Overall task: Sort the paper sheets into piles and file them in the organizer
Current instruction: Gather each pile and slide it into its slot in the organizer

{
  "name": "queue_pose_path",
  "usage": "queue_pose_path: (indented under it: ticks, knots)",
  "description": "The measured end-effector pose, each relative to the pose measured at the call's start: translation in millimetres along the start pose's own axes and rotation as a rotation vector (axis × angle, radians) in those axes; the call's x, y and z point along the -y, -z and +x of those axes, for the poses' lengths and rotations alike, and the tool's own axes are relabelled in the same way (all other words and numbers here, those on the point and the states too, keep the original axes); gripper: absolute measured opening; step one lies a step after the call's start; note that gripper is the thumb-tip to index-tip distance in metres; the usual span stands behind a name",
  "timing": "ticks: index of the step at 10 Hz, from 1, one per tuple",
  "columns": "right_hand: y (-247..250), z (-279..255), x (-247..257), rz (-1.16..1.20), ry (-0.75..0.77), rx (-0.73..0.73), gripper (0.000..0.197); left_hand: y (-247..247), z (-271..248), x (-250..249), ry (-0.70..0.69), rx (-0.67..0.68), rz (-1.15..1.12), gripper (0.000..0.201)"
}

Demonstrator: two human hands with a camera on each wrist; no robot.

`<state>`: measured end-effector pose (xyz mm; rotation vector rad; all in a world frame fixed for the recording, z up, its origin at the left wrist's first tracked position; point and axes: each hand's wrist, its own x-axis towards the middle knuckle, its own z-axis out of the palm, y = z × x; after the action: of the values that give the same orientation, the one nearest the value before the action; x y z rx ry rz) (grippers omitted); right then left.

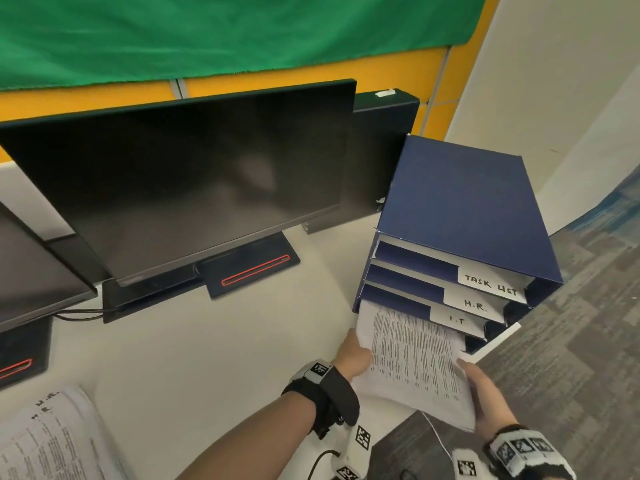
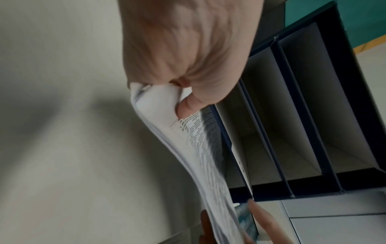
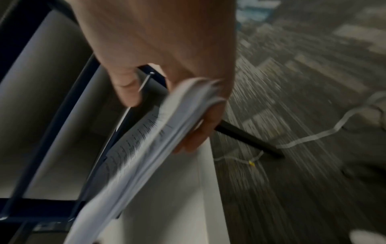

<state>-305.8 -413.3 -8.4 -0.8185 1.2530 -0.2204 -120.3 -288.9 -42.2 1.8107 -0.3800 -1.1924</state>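
Blue card forms the organizer [image 1: 460, 209], which stands at the right corner of the white desk [image 1: 214, 358], beside a large dark monitor [image 1: 180, 181]. It has stacked slots fronted by white tabs, and the stack of printed sheets [image 1: 412, 358] has its far end pushed into the lowest slot, under the bottom tab, while the near end sticks out over the desk edge between the two hands. The stack bows downward along its length in the left wrist view [image 2: 200, 156].

The left hand [image 1: 353, 355] grips the left edge of the stack, thumb on top and fingers curled under, as the left wrist view shows [image 2: 183, 49]. The right hand [image 1: 485, 393] grips the near right corner, thumb over the top sheet and fingers wrapped beneath; the right wrist view [image 3: 158, 54] is motion-blurred but shows the sheets fanned across the fingers [image 3: 200, 132]. Both hands are closed around the paper.

A second pile of printed sheets [image 1: 59, 441] lies at the desk's near left corner, well apart from the hands.

The tabs read, top to bottom, "TASK LIST" [image 1: 491, 284], "H.R." [image 1: 475, 305] and "I.T" [image 1: 458, 320]. The top sheet of the second pile also carries handwritten "H.R." near its upper edge. The printed text on the held stack is too small to read.
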Motion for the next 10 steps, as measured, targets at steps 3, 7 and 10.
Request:
queue_pose_path:
  ticks: [3,7,10]
  knots:
    - [-43,-23,-35,0.386,-0.138,0.360,0.054,3,-6,-23,-0.033,-0.067,0.024,0.040]
    - [-94,65,36,0.128,0.003,0.015,0.041,77,-18,19,-0.055,-0.336,-0.221,0.014]
    - [-165,32,-13,-0.126,0.051,0.404,0.022,164,-75,86,-0.106,-0.676,0.394,0.022]
